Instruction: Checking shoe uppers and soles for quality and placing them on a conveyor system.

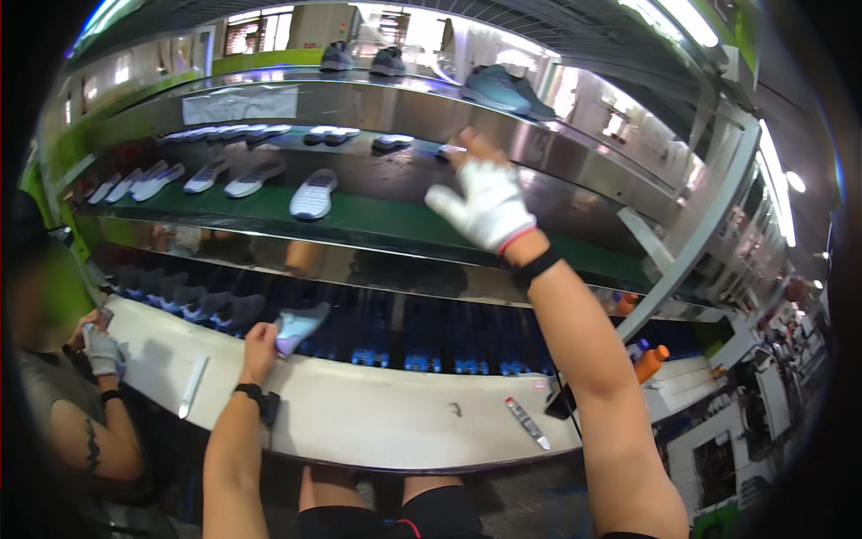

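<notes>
My left hand [259, 349] is bare and closed on a light blue and lilac shoe upper [301, 330], just above the front edge of the lower line. My right hand [489, 202], in a white glove with bare fingertips, reaches up over the middle shelf. Its thumb stands apart from the outstretched fingers, and nothing shows in its grasp. Close to its fingertips, partly hidden, lies a shoe sole [446, 151]. Other pale soles rest on that shelf, the nearest one [313, 195] on the green belt.
Dark shoe uppers [215, 305] line the lower rack at left. The white worktop [377, 422] carries a marker-like tool [527, 423] and a white strip [192, 386]. An orange-capped bottle [653, 361] stands at right. Finished shoes [498, 88] sit on top. A co-worker's gloved hand [103, 350] is at left.
</notes>
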Demonstrator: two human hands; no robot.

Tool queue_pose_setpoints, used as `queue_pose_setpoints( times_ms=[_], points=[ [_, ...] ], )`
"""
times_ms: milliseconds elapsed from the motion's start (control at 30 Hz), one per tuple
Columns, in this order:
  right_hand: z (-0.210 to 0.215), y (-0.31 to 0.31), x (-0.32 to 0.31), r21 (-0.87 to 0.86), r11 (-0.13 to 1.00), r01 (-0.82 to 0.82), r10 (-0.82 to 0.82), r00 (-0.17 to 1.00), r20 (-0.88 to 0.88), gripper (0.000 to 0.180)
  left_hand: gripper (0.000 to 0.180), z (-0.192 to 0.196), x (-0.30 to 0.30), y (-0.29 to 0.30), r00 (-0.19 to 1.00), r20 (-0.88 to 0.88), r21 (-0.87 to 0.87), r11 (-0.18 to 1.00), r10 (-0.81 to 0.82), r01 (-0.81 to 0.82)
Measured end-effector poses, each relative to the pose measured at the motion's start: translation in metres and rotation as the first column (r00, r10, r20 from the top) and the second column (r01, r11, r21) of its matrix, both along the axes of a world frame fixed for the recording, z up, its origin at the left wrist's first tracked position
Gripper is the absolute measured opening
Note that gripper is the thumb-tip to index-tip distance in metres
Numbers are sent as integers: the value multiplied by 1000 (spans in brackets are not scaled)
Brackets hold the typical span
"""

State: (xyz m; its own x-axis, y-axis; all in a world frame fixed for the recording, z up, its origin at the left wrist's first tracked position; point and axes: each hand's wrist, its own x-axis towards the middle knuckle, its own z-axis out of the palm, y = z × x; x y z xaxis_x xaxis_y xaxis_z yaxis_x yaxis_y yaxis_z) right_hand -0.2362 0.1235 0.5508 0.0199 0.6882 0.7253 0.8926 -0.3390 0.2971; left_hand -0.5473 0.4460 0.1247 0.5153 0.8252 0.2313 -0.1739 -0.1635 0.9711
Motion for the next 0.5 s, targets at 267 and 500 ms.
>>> queue_pose_setpoints(
  times_ms=[267, 500],
  points=[
    [-58, 88, -103, -411, 899, -150, 13, 948, -317, 86, 21, 20, -81, -157, 951, -144, -197, 950, -272, 241],
    [-54, 118, -114, -329, 916, -229, 60, 890, -452, 80, 36, 107, -65, -219, 901, -433, 763, 534, 5, 364]
  ],
)
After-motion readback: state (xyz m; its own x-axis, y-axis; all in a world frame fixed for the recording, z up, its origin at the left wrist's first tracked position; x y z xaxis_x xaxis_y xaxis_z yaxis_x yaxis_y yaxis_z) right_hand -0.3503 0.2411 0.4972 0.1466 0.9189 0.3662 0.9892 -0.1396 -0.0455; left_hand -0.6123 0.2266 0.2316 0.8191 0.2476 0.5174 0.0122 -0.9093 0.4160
